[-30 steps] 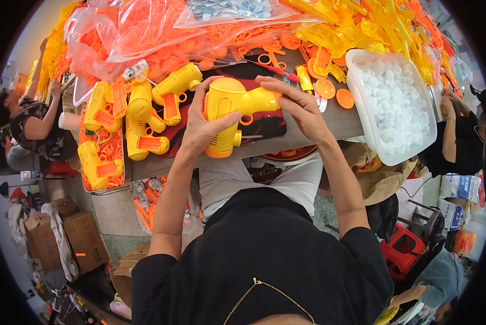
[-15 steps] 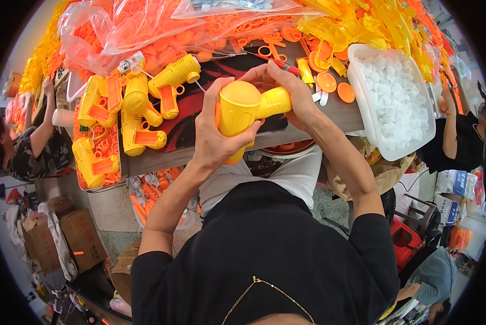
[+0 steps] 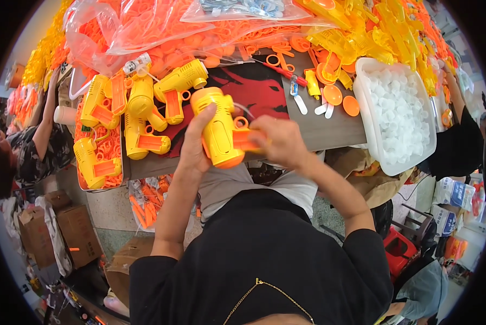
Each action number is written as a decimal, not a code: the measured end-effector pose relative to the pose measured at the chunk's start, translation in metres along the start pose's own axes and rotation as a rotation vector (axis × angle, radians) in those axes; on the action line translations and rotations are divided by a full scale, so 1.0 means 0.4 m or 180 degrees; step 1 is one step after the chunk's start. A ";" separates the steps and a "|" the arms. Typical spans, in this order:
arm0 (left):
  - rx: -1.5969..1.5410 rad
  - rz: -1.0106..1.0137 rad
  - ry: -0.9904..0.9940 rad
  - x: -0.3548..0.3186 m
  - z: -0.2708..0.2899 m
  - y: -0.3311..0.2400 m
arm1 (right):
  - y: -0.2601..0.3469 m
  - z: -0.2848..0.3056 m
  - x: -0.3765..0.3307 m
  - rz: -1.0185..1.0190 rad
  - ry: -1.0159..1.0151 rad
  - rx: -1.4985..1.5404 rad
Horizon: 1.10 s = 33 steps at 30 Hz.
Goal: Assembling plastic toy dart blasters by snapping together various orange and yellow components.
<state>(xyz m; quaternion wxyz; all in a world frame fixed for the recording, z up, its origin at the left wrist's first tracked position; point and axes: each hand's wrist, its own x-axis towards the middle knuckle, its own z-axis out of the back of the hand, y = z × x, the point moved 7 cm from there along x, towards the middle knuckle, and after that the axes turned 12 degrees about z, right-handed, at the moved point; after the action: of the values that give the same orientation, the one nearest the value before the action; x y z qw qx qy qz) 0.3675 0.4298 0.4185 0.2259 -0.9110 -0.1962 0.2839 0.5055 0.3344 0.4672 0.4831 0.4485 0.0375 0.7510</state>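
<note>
Yellow toy gun (image 3: 217, 129) held above the near edge of the counter (image 3: 329, 130), in front of the person's chest. Its long axis runs nearly away from the person, tilted slightly leftward at the far end; the rounded yellow end points away toward the counter, the orange-rimmed end points back toward the body. The left hand (image 3: 193, 145) wraps the toy's left flank, fingers (image 3: 204, 116) curled around the body and pressed against it, thumb lying along the top. The right hand (image 3: 278, 142) closes on an orange part (image 3: 244, 138) at the toy's right side, fingers bent together in a pinch; an orange ring (image 3: 240, 122) shows just above them. Whether the orange part is seated in the body cannot be told. On the counter to the left, a tray (image 3: 99, 181) carries more yellow guns (image 3: 140, 108) with orange inserts. To the right stands a white bin (image 3: 397, 116) filled with white pieces. Loose orange discs (image 3: 341, 100) and a red-handled tool (image 3: 286, 75) lie between. Clear bags (image 3: 162, 27) of orange parts and heaps of yellow parts (image 3: 373, 32) line the far side. Another person (image 3: 29, 146) is at the left; cardboard boxes (image 3: 59, 233) sit on the floor below.
</note>
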 end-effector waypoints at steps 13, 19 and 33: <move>-0.0339 -0.0598 -0.0339 -0.090 0.092 -0.040 | -0.459 0.022 0.164 -0.0158 0.1968 -0.2654; 0.0165 -0.0953 -0.0233 -0.002 0.013 -0.060 | -0.374 0.063 0.060 -0.1891 0.0004 0.1740; 0.1085 -0.1399 -0.0569 0.053 -0.068 -0.043 | -0.202 0.043 -0.003 -0.1753 -0.1182 0.3161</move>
<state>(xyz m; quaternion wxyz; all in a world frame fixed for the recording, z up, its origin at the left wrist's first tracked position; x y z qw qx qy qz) 0.3960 0.4462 0.4386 0.4135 -0.7669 -0.3574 0.3362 0.5737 0.3697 0.4370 0.3910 0.7183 0.4139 0.3997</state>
